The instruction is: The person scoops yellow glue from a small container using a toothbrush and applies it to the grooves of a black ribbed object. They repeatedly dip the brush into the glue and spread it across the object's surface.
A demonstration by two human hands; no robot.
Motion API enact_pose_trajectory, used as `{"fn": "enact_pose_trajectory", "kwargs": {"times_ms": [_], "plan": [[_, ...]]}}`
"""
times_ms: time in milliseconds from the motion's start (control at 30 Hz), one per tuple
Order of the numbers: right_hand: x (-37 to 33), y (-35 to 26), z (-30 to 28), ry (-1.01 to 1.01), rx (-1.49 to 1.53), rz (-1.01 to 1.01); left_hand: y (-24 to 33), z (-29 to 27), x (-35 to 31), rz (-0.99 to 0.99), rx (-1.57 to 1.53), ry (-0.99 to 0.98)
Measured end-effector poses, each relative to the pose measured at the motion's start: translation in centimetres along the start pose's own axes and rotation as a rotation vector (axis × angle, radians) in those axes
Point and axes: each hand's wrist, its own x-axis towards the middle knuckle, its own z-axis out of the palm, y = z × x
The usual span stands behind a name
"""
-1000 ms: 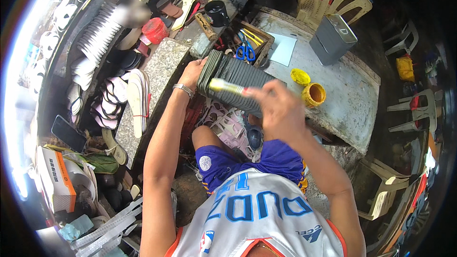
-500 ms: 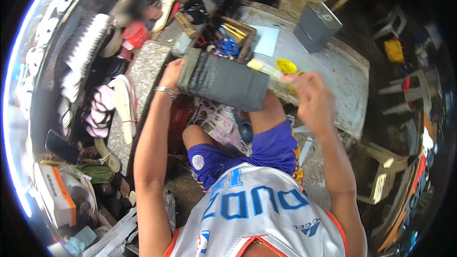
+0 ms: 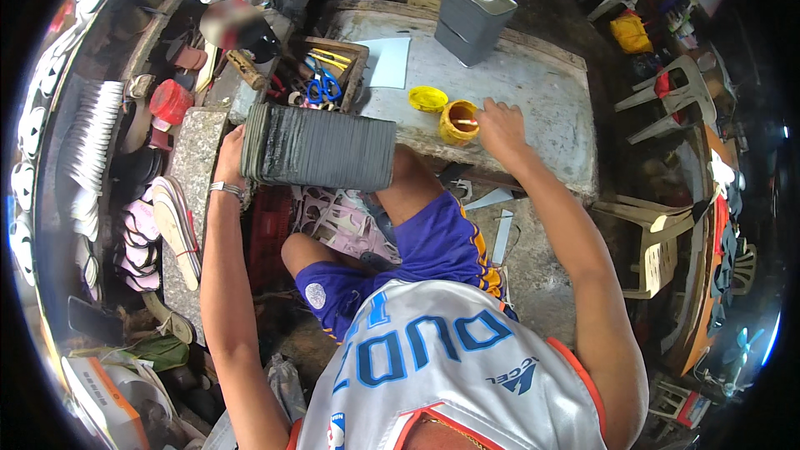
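A thick block of thin dark grey sheets [image 3: 321, 148], stacked on edge, rests across my raised knee. My left hand [image 3: 231, 156] is closed round its left end, the fingers partly hidden behind it. On the table stands a yellow pot [image 3: 457, 132] with a brownish inside and a smeared rim. My right hand [image 3: 502, 129], just right of the pot, grips a brush [image 3: 467, 122]. Its head is down inside the pot and hidden; only a short bit of handle shows. A yellow lid [image 3: 427, 99] lies beside the pot.
A tall grey can [image 3: 475, 21] and a pale blue sheet [image 3: 385, 62] are on the worn table [image 3: 550, 108]. Blue scissors [image 3: 322, 87] lie in a wooden tool box [image 3: 354, 75]. Sandal soles [image 3: 175, 229] sit on the left ledge; plastic chairs [image 3: 675, 100] stand at right.
The brush went from beside the block's right end down into the pot with my right hand. My left hand still holds the block. The whole view has shifted.
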Motion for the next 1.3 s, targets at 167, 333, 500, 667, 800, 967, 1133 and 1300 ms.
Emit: {"fn": "enact_pose_trajectory", "kwargs": {"times_ms": [167,333,500,667,800,967,1133,1300], "plan": [[-2.3,2.0,-3.1,0.386,0.160,0.090,-0.7,-0.9,0.4,0.107,0.109,-0.018],[-6.1,2.7,-6.9,0.103,0.065,0.117,-1.1,-0.5,1.1,0.046,0.082,-0.009],[-7.6,3.2,-7.9,0.372,0.312,0.221,-0.2,-0.2,0.7,0.069,0.153,-0.010],[-7.3,2.3,-9.0,0.138,0.163,0.133,0.3,0.4,0.2,0.072,0.209,0.027],[-7.2,-1.5,-12.4,0.388,0.558,0.103,0.4,0.4,0.4,0.070,0.232,0.028],[-3.8,-8.4,-13.3,0.578,1.000,-0.082,0.6,0.4,1.4,0.086,0.324,0.028],[-1.7,-14.0,-10.7,0.494,1.014,-0.080,1.0,0.7,1.1,0.119,0.359,0.071],[0.2,-15.0,-10.0,0.584,1.005,-0.070,1.8,1.1,0.8,0.134,0.429,0.084]]}}
